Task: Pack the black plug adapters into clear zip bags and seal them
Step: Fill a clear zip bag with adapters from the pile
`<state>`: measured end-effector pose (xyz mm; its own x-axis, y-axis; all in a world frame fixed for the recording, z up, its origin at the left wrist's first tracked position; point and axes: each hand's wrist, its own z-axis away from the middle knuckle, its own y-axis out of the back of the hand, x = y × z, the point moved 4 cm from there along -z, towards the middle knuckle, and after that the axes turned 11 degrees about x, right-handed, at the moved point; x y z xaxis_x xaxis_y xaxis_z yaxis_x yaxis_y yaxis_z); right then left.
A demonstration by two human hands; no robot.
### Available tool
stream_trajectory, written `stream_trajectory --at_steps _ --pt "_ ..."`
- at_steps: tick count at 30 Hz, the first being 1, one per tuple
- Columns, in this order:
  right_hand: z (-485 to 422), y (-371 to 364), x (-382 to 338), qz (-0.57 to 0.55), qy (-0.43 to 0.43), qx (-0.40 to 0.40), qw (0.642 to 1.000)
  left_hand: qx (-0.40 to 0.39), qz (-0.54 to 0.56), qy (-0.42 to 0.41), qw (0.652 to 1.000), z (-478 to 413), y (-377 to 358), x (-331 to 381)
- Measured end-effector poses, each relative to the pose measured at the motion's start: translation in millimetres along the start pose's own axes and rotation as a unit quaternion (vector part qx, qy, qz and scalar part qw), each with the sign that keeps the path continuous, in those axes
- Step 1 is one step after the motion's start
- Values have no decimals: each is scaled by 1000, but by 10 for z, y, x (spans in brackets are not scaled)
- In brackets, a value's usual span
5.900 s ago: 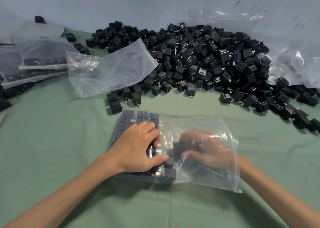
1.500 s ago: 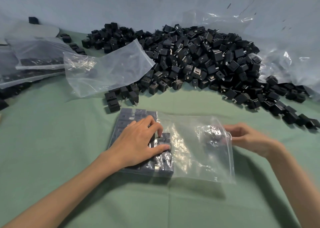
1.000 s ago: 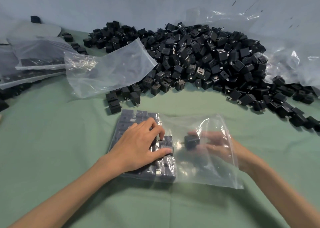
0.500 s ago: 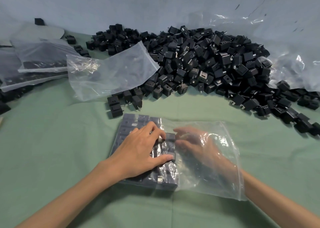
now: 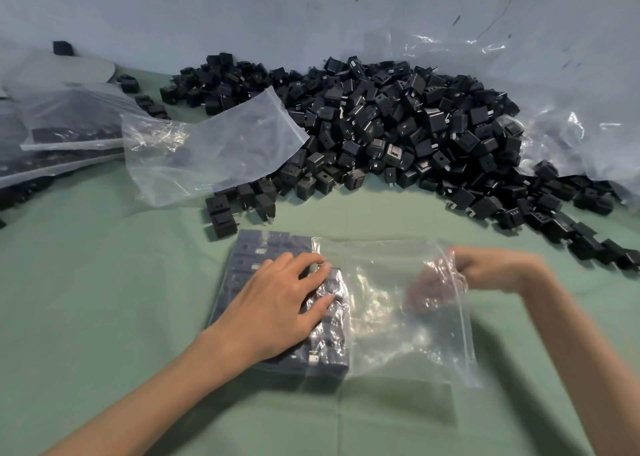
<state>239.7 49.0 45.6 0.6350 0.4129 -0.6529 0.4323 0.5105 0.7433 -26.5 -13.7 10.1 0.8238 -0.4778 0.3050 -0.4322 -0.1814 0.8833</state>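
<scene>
while the left hand (image 5: 277, 303) presses flat on adapters (image 5: 263, 246) packed deep in the bag (image 5: 398, 338), the right hand (image 5: 485, 272), blurred at its mouth, grip unclear, sits nearer the pile (image 5: 398, 126) beyond it.

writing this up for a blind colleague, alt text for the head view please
A left hand presses flat on rows of black adapters in a clear zip bag on green cloth; the right hand is at the bag's open mouth, fingers inside. Behind lie a big adapter pile, a spare bag and, far left, filled bags.
</scene>
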Motion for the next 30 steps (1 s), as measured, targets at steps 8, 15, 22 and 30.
stream_trajectory --at_steps 8,15,22,30 --pt "-1333 591 -281 127 -47 290 947 -7 15 11 1000 -3 9 -10" --pt "-2082 -105 -233 310 -76 238 918 -9 22 14 1000 6 10 -29" --pt "-1061 329 124 89 -101 281 950 -19 19 18 999 1 -11 -47" --pt "491 -10 494 -184 -215 289 915 -23 17 22 999 1 -43 -71"
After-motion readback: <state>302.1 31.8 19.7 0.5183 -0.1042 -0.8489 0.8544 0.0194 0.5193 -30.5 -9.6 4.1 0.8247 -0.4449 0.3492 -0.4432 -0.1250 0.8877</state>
